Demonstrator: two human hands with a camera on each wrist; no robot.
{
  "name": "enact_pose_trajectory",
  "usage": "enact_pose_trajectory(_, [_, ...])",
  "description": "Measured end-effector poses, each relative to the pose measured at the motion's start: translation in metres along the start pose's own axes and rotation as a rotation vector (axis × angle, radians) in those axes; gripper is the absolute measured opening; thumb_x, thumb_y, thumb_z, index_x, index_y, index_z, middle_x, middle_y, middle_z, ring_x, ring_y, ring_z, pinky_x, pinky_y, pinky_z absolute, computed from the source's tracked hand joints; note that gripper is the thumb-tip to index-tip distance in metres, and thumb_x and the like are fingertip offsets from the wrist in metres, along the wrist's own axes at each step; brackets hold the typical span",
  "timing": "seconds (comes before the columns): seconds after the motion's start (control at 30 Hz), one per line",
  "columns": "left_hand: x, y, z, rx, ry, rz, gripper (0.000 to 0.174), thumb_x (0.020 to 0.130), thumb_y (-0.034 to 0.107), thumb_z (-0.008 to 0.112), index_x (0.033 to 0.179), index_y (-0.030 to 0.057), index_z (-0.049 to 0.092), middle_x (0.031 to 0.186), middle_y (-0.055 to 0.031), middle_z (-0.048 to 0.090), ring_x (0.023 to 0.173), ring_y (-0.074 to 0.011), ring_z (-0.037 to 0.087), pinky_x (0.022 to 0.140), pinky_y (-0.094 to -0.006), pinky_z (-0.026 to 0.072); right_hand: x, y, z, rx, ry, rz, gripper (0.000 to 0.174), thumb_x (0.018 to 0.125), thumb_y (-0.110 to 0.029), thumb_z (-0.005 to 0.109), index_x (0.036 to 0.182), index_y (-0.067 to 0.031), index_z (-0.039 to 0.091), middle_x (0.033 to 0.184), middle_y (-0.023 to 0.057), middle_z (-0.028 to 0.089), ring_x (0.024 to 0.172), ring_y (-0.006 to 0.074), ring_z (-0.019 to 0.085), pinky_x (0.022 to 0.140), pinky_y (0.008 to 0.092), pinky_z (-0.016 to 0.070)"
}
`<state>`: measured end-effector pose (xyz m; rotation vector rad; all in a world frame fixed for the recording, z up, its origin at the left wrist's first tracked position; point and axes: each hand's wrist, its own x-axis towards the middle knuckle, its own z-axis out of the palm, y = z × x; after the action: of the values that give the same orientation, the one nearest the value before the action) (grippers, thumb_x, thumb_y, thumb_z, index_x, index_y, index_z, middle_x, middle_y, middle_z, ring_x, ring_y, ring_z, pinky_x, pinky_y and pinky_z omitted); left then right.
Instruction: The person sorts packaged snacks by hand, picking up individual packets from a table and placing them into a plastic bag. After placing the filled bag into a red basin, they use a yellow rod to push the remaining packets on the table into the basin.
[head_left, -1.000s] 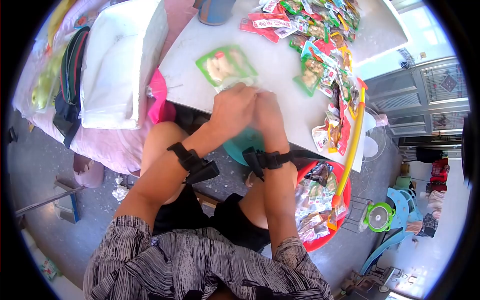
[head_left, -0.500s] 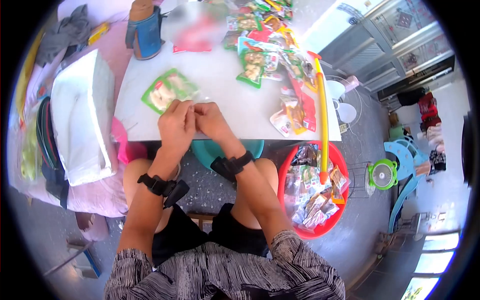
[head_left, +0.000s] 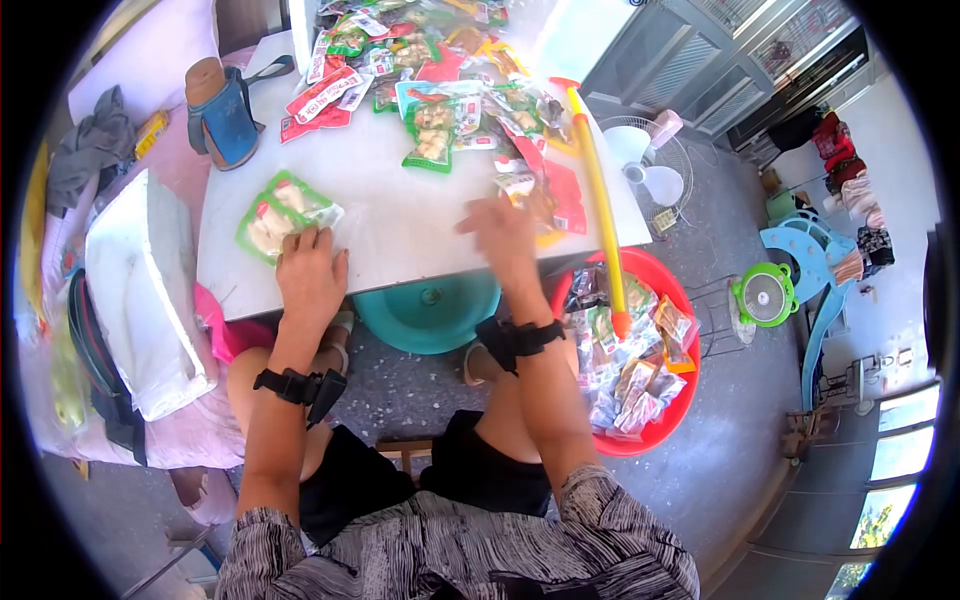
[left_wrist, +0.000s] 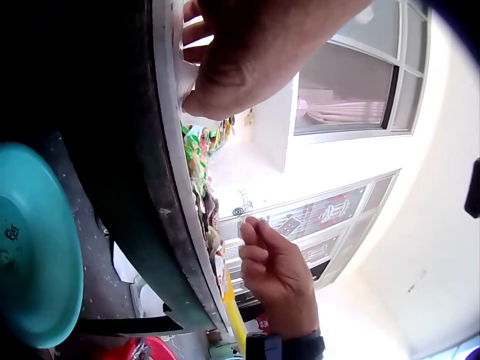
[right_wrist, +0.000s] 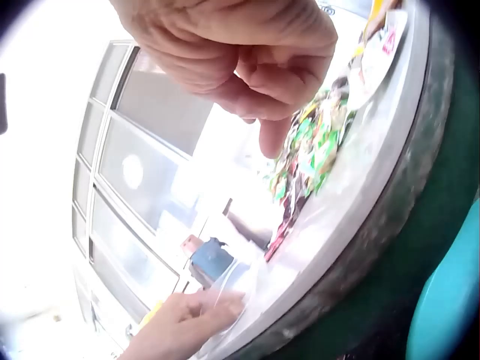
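In the head view, a green-edged clear bag (head_left: 268,228) with white pieces lies on the white table. My left hand (head_left: 310,275) is at its near end, and in the left wrist view clear film shows between its thumb and fingers. My right hand (head_left: 505,235), slightly blurred, is raised over the table beside some packets (head_left: 540,195), away from the bag. Its fingers are loosely curled in the left wrist view, with nothing visible in them. The right wrist view shows the left hand (right_wrist: 187,322) at the clear film.
Many colourful food packets (head_left: 430,130) are piled at the back. A yellow tube (head_left: 600,200) lies along the table's right side. A red basin (head_left: 675,400) of packets and a teal basin (head_left: 430,340) stand below. At left are a blue bottle (head_left: 228,130) and a white foam box (head_left: 145,300).
My hands were together at the bag's near end; the right hand has come away to the right, while the left stays at the bag. The head view has shifted, showing more of the table's back.
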<state>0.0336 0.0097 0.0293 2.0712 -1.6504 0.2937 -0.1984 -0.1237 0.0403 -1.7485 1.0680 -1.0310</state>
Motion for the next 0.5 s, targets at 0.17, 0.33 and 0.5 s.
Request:
enact_pose_trajectory(0.17, [0.000, 0.001, 0.003, 0.049, 0.035, 0.015, 0.036, 0.075, 0.017, 0.068, 0.106, 0.0002, 0.060, 0.108, -0.0146, 0.058, 0.097, -0.0355, 0.054, 0.080, -0.0462, 0.0473, 0.007, 0.023, -0.056, -0.457, 0.347, -0.059, 0.032, 0.082, -0.028, 0.066, 0.099, -0.0013, 0.063, 0.095, 0.0176, 0.064, 0.091, 0.0351, 0.059, 0.080, 0.0463, 0.0455])
enact_pose_trajectory(0.33, [0.005, -0.008, 0.009, 0.054, 0.051, 0.012, 0.036, 0.076, 0.016, 0.067, 0.107, -0.0002, 0.060, 0.109, -0.0156, 0.058, 0.097, -0.0363, 0.054, 0.080, -0.0468, 0.0470, 0.025, 0.091, -0.071, -0.761, 0.218, -0.050, 0.053, 0.083, -0.044, 0.061, 0.117, -0.0030, 0.056, 0.123, 0.0247, 0.051, 0.115, 0.0417, 0.047, 0.091, 0.0519, 0.0417])
enact_pose_trajectory(0.5, [0.005, -0.008, 0.009, 0.043, 0.056, 0.022, 0.036, 0.077, 0.016, 0.066, 0.108, -0.0012, 0.060, 0.110, -0.0177, 0.058, 0.099, -0.0372, 0.053, 0.082, -0.0466, 0.0461, 0.031, 0.115, -0.058, -0.924, 0.125, -0.107, 0.057, 0.084, -0.048, 0.057, 0.123, -0.0069, 0.055, 0.135, 0.0264, 0.044, 0.126, 0.0422, 0.041, 0.095, 0.0617, 0.0351])
